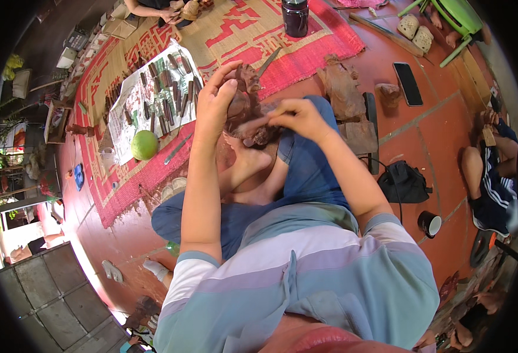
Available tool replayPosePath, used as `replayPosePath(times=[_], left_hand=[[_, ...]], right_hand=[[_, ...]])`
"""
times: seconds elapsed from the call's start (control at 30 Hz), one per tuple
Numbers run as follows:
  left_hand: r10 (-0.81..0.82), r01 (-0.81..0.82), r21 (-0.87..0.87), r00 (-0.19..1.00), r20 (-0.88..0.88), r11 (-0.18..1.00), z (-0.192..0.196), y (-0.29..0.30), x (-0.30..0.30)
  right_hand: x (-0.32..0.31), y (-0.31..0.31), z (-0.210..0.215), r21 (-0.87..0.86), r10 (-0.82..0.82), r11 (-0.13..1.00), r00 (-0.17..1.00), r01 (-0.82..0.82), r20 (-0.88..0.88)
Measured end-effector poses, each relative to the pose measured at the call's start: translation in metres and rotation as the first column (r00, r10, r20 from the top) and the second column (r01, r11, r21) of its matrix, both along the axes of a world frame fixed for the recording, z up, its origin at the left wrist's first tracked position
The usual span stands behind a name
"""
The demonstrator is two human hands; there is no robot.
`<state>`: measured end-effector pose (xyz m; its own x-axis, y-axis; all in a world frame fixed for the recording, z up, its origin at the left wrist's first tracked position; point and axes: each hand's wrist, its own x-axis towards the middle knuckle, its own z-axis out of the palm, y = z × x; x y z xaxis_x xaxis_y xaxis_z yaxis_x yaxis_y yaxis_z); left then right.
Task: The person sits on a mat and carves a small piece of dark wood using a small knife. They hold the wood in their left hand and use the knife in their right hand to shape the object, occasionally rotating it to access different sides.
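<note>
A dark reddish-brown wood carving [244, 106] with an intricate, knobbly surface stands in front of me, between my feet and knees. My left hand [216, 97] holds it from the left, fingers curled over its upper part. On its right side my right hand [299, 117] is closed in a pinch against the lower part. A short light-brown, stick-like form [252, 126] runs leftward from those fingertips; whether it is a loose piece or part of the carving I cannot tell. Just beyond the carving lies a thin pointed blade [269, 62].
Many dark-handled carving tools [168, 88] lie on a printed sheet [121, 126] at left, beside a green round fruit [144, 145]. Right: wood blocks [342, 88], a phone [409, 84], a black pouch [405, 182], a cup [429, 224]. Ahead stands a dark jar [295, 17]; other people sit nearby.
</note>
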<state>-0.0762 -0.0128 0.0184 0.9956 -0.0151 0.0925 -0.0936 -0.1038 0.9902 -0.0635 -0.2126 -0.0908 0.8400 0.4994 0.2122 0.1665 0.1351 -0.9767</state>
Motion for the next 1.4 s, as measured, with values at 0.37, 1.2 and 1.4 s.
replayPosePath(times=[0.37, 1.2, 1.4], left_hand=[[0.094, -0.094, -0.006, 0.994, 0.046, 0.996, -0.009, 0.001, 0.006], [0.261, -0.263, 0.029, 0.964, 0.053, 0.964, -0.011, 0.0, 0.006], [0.285, -0.321, 0.164, 0.935, 0.21, 0.933, -0.01, 0.005, 0.015]], right_hand=[[-0.059, 0.024, 0.006, 0.279, -0.434, 0.832, 0.875, 0.48, -0.212], [-0.069, 0.046, -0.02, -0.075, -0.424, 0.901, 0.904, 0.428, 0.062], [-0.071, -0.002, -0.086, 0.0, -0.455, 0.885, 0.867, 0.465, -0.203]])
